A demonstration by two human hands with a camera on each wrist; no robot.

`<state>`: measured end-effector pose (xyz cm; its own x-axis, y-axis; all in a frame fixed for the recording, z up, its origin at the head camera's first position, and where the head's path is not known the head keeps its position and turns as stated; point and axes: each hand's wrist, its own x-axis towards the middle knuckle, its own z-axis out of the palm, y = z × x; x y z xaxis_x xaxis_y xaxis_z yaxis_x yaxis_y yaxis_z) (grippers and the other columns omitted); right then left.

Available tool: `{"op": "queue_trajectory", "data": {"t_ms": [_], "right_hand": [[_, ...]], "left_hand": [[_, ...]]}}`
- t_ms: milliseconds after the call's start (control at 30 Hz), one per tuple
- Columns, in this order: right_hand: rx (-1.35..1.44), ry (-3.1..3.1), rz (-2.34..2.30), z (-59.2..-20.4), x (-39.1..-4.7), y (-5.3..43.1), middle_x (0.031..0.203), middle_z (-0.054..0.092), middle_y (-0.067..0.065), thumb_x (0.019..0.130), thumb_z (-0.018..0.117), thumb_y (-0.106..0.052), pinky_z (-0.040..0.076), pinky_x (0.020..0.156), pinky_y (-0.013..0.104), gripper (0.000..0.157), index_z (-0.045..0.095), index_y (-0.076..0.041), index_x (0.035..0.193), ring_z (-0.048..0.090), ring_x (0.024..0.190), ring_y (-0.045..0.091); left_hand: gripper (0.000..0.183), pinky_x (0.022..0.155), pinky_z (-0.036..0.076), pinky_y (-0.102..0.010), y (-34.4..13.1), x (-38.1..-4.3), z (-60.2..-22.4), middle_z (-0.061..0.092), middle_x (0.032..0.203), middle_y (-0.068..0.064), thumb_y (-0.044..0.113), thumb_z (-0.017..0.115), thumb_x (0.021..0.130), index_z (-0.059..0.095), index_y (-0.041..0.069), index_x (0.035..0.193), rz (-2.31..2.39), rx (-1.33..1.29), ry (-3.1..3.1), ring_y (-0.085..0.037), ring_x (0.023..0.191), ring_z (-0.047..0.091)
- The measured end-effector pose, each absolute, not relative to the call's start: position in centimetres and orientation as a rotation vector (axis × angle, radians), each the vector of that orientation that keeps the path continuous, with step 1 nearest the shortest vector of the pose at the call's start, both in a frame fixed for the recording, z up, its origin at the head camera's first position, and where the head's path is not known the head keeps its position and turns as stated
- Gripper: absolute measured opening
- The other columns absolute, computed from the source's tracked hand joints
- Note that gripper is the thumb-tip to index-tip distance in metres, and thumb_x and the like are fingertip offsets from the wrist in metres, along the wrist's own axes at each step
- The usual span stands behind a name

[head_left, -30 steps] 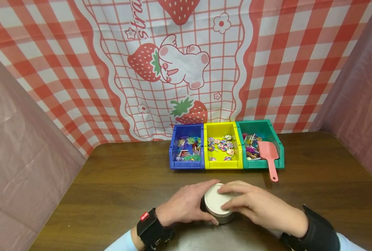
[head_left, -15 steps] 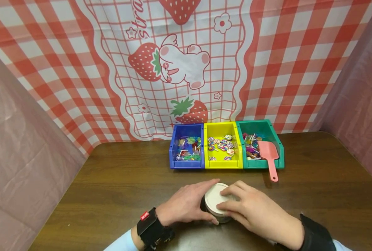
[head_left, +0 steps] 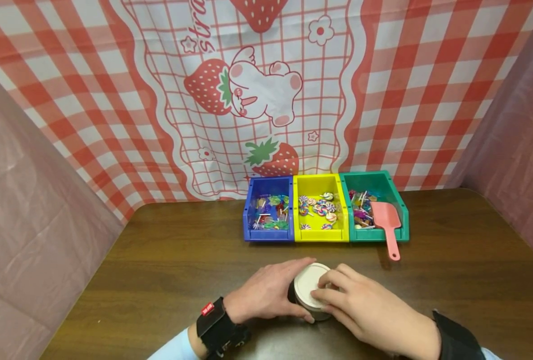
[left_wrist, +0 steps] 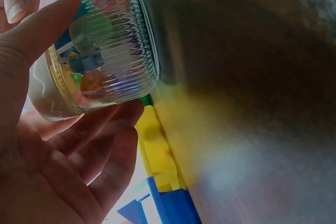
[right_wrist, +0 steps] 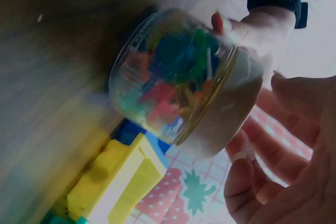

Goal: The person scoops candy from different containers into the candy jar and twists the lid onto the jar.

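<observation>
A clear ribbed glass jar (left_wrist: 113, 51) with colourful small pieces inside stands on the table in front of me. A cream lid (head_left: 308, 286) covers its top. My left hand (head_left: 266, 291) grips the jar from the left, thumb on the near side and fingers around the far side. From the right, my right hand (head_left: 370, 305) holds the lid with curled fingertips at its top and edge. In the right wrist view, the fingers (right_wrist: 244, 182) and thumb lie at opposite sides of the lid. The right hand hides part of the lid in the head view.
Behind the jar stand a blue bin (head_left: 246, 231), a yellow bin (head_left: 321, 235) and a green bin (head_left: 403, 231), side by side, with small lollipop-like pieces inside. A pink scoop (head_left: 388, 222) leans over the green bin's front. A red checked cloth (head_left: 410, 100) hangs behind the brown table (head_left: 181, 240).
My right hand has turned and shifted slightly on the lid, its fingertips drawing more together and curling. My left hand stays in place around the jar.
</observation>
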<state>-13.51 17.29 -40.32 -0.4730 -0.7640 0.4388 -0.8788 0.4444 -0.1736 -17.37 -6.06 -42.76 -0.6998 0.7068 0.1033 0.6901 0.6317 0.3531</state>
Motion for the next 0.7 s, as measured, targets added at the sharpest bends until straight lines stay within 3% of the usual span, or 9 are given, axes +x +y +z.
{"op": "queue_trajectory", "data": {"t_ms": [267, 533, 700], "right_hand": [[1.553, -2.42, 0.626, -39.7, -15.2, 19.1, 0.12, 0.049, -0.013, 0.085, 0.064, -0.02, 0.04, 0.087, 0.022, 0.027, 0.063, -0.034, 0.109, 0.041, 0.11, 0.003], [1.621, -2.221, 0.657, -40.4, -16.4, 19.6, 0.113, 0.054, -0.009, 0.08, 0.07, -0.019, 0.043, 0.083, 0.024, 0.027, 0.067, -0.031, 0.103, 0.049, 0.101, 0.009], [1.593, -2.233, 0.634, -40.4, -16.2, 19.4, 0.105, 0.053, -0.012, 0.074, 0.074, -0.019, 0.043, 0.081, 0.022, 0.029, 0.068, -0.031, 0.1, 0.048, 0.097, 0.005]], "left_hand": [[0.099, 0.085, 0.042, -0.029, -6.1, -17.4, -42.8, 0.043, 0.136, 0.009, 0.074, 0.059, 0.064, 0.029, 0.025, 0.144, 0.589, 1.198, 2.776, -0.005, 0.111, 0.047], [0.099, 0.088, 0.041, -0.03, -6.2, -17.4, -42.7, 0.041, 0.139, 0.008, 0.074, 0.058, 0.064, 0.027, 0.026, 0.145, 0.593, 1.173, 2.755, -0.006, 0.114, 0.045], [0.1, 0.088, 0.041, -0.029, -6.1, -17.5, -42.7, 0.042, 0.138, 0.008, 0.074, 0.059, 0.063, 0.029, 0.025, 0.144, 0.597, 1.18, 2.763, -0.006, 0.113, 0.046]]}}
